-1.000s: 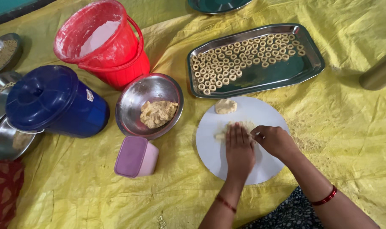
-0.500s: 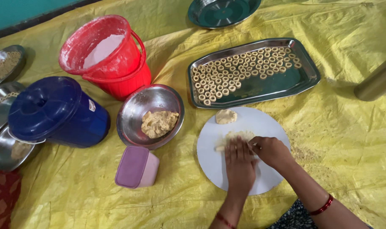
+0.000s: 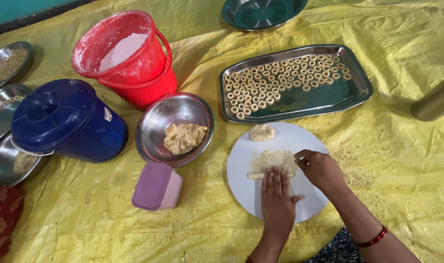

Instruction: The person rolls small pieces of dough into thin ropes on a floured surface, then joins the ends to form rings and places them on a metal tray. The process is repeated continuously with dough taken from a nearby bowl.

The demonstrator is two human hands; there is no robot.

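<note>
Left hand (image 3: 276, 197) flat on dough roll (image 3: 257, 174), white board (image 3: 241, 160)

A small white label (image 3: 108, 114) sits on the side of the blue lidded bucket (image 3: 68, 122) at left — rectangular, its print too small to tell. No other packages, signs or screens show.

A crinkled yellow plastic sheet (image 3: 417, 160) covers the floor across nearly the whole view. A teal wall (image 3: 17, 12) with a dark base strip runs along the upper left. Lighting is soft and even.
</note>
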